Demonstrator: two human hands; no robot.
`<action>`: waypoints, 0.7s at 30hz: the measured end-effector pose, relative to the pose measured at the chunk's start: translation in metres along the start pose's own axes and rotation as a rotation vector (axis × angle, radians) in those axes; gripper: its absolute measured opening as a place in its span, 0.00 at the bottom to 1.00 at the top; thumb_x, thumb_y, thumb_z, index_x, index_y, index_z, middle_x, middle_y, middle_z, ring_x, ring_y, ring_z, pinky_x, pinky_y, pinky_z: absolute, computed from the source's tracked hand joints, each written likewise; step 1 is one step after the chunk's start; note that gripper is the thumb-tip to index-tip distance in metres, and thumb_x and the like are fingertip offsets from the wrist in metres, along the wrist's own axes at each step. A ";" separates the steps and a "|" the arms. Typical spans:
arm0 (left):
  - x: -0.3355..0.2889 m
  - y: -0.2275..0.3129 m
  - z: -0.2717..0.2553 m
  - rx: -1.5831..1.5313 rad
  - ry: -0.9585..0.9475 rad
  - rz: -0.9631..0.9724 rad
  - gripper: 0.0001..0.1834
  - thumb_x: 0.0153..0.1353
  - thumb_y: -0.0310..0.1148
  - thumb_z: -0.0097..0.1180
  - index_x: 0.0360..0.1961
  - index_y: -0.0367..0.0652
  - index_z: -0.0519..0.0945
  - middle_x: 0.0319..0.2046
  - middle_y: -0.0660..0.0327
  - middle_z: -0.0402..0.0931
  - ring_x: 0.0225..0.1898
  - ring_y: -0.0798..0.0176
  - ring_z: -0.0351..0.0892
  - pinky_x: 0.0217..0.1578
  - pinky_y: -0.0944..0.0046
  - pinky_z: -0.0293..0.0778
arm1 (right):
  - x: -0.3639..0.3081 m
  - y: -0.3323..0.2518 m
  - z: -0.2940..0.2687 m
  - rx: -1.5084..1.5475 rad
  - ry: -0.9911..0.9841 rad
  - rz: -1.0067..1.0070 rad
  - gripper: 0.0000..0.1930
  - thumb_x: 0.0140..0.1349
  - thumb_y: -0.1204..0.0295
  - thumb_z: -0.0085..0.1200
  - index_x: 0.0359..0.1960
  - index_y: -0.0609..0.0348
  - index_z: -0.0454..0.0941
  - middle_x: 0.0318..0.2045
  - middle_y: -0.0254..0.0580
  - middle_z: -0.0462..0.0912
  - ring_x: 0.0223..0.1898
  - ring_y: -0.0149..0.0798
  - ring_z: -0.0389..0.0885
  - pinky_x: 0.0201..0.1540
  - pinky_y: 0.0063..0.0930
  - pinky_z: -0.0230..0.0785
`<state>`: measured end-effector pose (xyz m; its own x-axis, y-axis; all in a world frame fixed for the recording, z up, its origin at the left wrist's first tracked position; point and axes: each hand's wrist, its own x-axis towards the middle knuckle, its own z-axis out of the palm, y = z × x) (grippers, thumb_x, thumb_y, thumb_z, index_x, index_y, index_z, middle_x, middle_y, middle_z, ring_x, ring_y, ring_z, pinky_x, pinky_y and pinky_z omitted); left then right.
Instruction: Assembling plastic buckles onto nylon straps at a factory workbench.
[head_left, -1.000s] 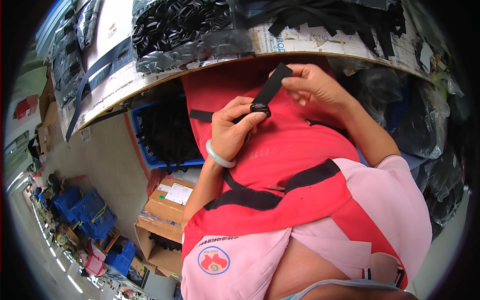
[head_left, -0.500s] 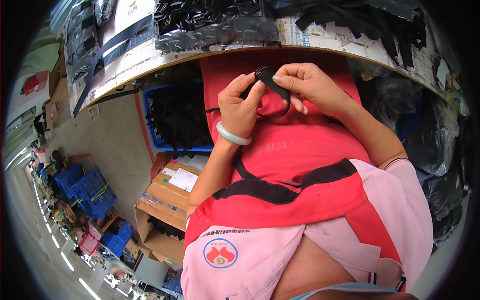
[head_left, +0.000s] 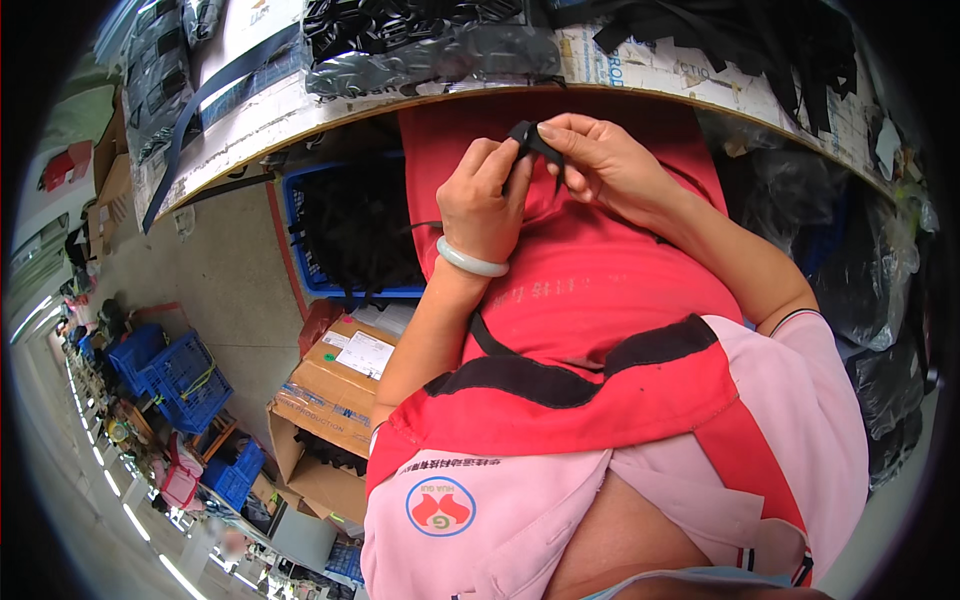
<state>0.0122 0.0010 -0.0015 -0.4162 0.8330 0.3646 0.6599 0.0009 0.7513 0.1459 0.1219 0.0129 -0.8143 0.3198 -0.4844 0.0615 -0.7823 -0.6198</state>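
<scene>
A black webbing strap (head_left: 540, 146) is pinched between my two hands, above the red apron on my lap and just short of the table edge. My left hand (head_left: 482, 200), with a pale bangle at the wrist, has its fingers closed round the strap's left part. Thumb and fingers of my right hand (head_left: 612, 168) grip the strap's upper right part. A thin end dangles below the right fingers, and another tail sticks out left of my left wrist. Whether a buckle sits on the strap is hidden by the fingers.
On the curved table (head_left: 262, 140) ahead lie a pile of black plastic buckles (head_left: 400, 30) and loose black straps (head_left: 720, 50). A blue crate (head_left: 292, 225) of black pieces and an open cardboard box (head_left: 318, 405) stand at left. Plastic-wrapped bundles (head_left: 865, 290) are at right.
My left hand has turned, its back now facing up, and covers more of the strap. My right hand has shifted slightly left and up, and the strap's hanging loop has become a short end.
</scene>
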 end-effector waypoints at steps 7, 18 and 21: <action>-0.002 0.007 -0.016 -0.643 -0.105 -0.582 0.13 0.60 0.28 0.61 0.45 0.35 0.80 0.27 0.64 0.78 0.21 0.75 0.73 0.20 0.74 0.67 | 0.000 -0.008 0.002 -0.238 0.033 -0.097 0.13 0.64 0.65 0.58 0.43 0.62 0.78 0.30 0.33 0.79 0.25 0.23 0.78 0.27 0.18 0.75; 0.000 -0.002 -0.012 -0.844 0.076 -0.759 0.11 0.62 0.32 0.60 0.39 0.34 0.83 0.20 0.64 0.77 0.14 0.75 0.69 0.12 0.76 0.57 | -0.014 -0.027 0.022 -0.840 0.037 -0.466 0.07 0.61 0.72 0.59 0.29 0.63 0.76 0.25 0.26 0.73 0.28 0.21 0.68 0.31 0.18 0.63; -0.001 0.000 -0.012 -0.783 0.069 -0.719 0.10 0.61 0.30 0.62 0.40 0.34 0.83 0.21 0.64 0.77 0.16 0.75 0.71 0.14 0.76 0.59 | -0.011 -0.024 0.017 -0.819 -0.027 -0.121 0.11 0.62 0.68 0.56 0.25 0.61 0.75 0.18 0.24 0.70 0.23 0.19 0.65 0.26 0.17 0.57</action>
<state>0.0052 -0.0066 0.0050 -0.5989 0.7452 -0.2932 -0.3304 0.1036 0.9382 0.1438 0.1284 0.0434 -0.8553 0.3555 -0.3769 0.3650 -0.1027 -0.9253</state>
